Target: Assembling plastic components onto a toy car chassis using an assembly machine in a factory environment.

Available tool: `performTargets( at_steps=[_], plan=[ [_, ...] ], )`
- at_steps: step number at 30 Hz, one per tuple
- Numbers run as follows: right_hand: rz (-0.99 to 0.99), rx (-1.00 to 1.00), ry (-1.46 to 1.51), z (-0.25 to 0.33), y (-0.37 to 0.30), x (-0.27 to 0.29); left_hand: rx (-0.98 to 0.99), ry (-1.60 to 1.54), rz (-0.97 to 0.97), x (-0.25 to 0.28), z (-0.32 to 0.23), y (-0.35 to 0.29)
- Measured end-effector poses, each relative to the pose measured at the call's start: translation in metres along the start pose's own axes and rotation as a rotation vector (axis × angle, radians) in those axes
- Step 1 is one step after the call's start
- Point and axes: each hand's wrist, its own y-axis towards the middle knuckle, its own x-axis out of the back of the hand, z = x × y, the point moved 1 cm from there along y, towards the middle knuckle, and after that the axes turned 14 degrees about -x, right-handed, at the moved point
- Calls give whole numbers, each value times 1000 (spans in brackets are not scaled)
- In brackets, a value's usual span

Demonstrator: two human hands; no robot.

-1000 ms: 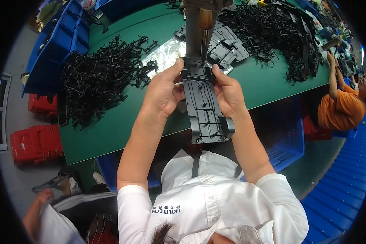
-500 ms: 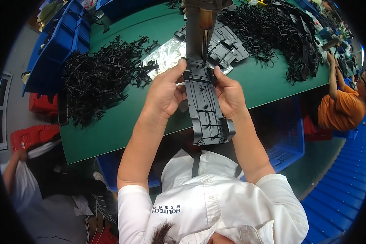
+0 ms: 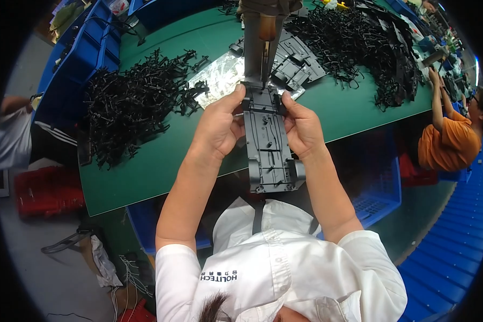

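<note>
Between my hands is a long black moulded plastic frame [image 3: 266,137], with ribs, small posts and curved side lugs at its near end. My left hand [image 3: 220,123] grips its left edge near the far end, thumb on top. On the opposite edge, my right hand [image 3: 303,122] is closed the same way. A vertical machine spindle [image 3: 265,51] with a thin tip comes down over the frame's far end; whether the tip touches it I cannot tell. Behind it, more black plastic frames [image 3: 298,61] lie beside a shiny silver sheet [image 3: 220,75].
A heap of small black plastic parts [image 3: 129,107] covers the left of the green table [image 3: 198,155]; another heap [image 3: 349,43] lies at the far right. Blue bins [image 3: 78,64] stand at left. A co-worker in orange [image 3: 451,139] sits at right; another person's arm [image 3: 16,104] shows at left.
The near end of the frame has swung slightly left, with both hands still holding it. At the left, the person in white has moved farther away, uncovering the floor and red stools.
</note>
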Motion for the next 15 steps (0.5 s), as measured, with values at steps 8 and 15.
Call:
performTargets(
  at_steps=[8,15],
  plan=[
    [-19,16,-195,-16,-15,-1,8,-41,127,25,7,-24],
    [26,23,-342,-34,-33,-12,-76,-29,115,40,5,-61]
  ],
)
